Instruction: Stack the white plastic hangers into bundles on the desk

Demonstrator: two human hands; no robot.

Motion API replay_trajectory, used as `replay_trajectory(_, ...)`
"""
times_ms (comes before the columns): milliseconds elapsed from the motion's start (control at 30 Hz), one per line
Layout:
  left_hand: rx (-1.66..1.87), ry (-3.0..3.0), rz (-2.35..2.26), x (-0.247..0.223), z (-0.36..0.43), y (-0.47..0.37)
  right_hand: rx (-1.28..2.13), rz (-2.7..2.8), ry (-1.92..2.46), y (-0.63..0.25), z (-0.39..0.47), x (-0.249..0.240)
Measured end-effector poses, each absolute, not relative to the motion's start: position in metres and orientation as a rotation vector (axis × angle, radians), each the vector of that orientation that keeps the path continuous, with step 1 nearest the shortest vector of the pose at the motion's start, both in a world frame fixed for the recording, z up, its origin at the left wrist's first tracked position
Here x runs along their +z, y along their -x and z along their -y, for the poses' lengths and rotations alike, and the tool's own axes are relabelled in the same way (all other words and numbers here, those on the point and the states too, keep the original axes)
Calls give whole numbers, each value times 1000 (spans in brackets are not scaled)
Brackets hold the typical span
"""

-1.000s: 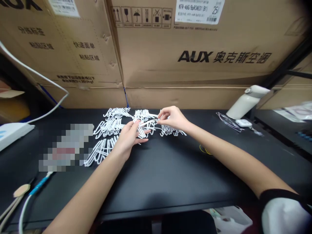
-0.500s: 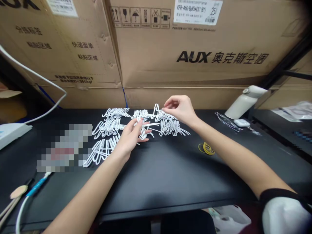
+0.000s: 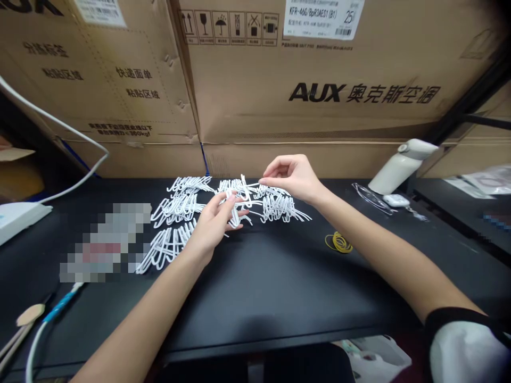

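My left hand (image 3: 213, 223) is closed round a few white wire hooks (image 3: 235, 218), their bent ends sticking out between thumb and fingers. My right hand (image 3: 295, 178) pinches the straight end of a single white hook (image 3: 245, 196), whose bent end reaches over to the hooks in my left hand. Whether they touch cannot be made out. Below and beyond my right hand lie bunches of similar hooks (image 3: 277, 207). More hooks spread to the left in rows, a near bunch (image 3: 170, 244) partly behind my left wrist, and others (image 3: 189, 184) farther back.
On the black table (image 3: 279, 287), a coil of yellow bands (image 3: 339, 242) lies near my right forearm. A white bottle (image 3: 401, 167), glasses (image 3: 371, 198) and a small white case (image 3: 396, 201) are at the right. Large cardboard boxes (image 3: 247, 117) stand behind. A white cable (image 3: 59, 119) runs at the left.
My right hand has shifted slightly left, bringing the pinched hook from above the right bunch over to the hooks in my left hand. The left hand has hardly moved.
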State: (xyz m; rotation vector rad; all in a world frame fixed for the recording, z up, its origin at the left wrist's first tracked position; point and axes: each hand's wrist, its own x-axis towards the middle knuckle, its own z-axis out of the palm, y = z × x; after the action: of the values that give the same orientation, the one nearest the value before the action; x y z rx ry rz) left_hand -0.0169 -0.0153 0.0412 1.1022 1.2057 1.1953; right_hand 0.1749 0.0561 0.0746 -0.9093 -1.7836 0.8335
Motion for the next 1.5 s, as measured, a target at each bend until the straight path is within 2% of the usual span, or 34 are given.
replay_trajectory(167,1187,-1106,-1190,40,14,17,778,1730,910,-177,-58,75)
replay_trajectory(467,1189,-1080,-1198,40,15,16,1070,1776,839,-163,-49,62)
replay_trajectory(1000,1177,-1082,-1187,41,17,16,1303,1889,829,-163,-52,56)
replay_trajectory(1133,1294,-1052,-1202,43,16,17,1149,1860,876,-163,-56,53)
replay_trajectory(1333,1610,-810,-1191,46,13,24,620,2170,964,-164,-57,43)
replay_trajectory(1500,1654,-778,-1187,46,13,25,555,2396,968,-158,-51,27)
